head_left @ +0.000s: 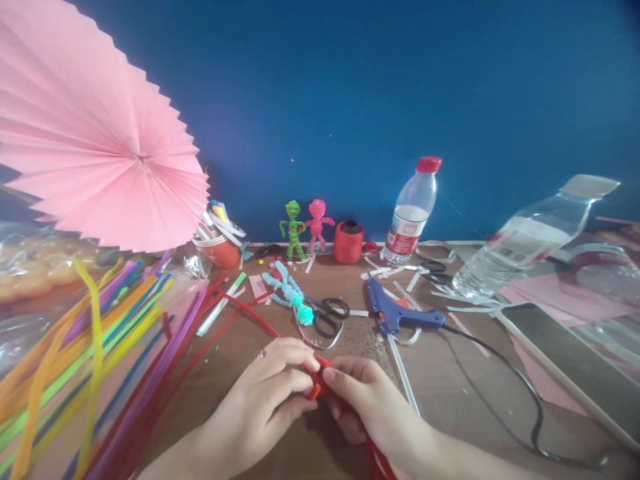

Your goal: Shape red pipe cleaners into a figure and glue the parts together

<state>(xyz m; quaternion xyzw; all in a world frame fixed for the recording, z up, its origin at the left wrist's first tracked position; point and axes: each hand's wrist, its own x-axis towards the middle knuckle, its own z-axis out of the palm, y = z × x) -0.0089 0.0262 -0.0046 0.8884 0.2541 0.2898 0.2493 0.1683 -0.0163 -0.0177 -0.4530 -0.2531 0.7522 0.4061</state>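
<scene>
My left hand (277, 387) and my right hand (361, 393) meet low in the middle, just above the table. Both pinch a bent red pipe cleaner (319, 381) between thumb and fingers. Red strands trail out below my right palm. Partly hidden fingers cover how the red piece is shaped. Just beyond lies a light blue pipe cleaner figure (290, 293) with a turquoise head, beside black-handled scissors (327, 317). A green figure (293, 230) and a pink figure (318, 225) stand upright against the wall.
Loose colourful pipe cleaners (95, 347) spread across the left. A blue glue gun (400, 310) with a black cord lies right of centre. Behind stand a red-capped bottle (413, 217), a red roll (349, 243) and a pen cup (220, 252). A phone (565, 360) lies right; a pink paper fan (115, 147) looms upper left.
</scene>
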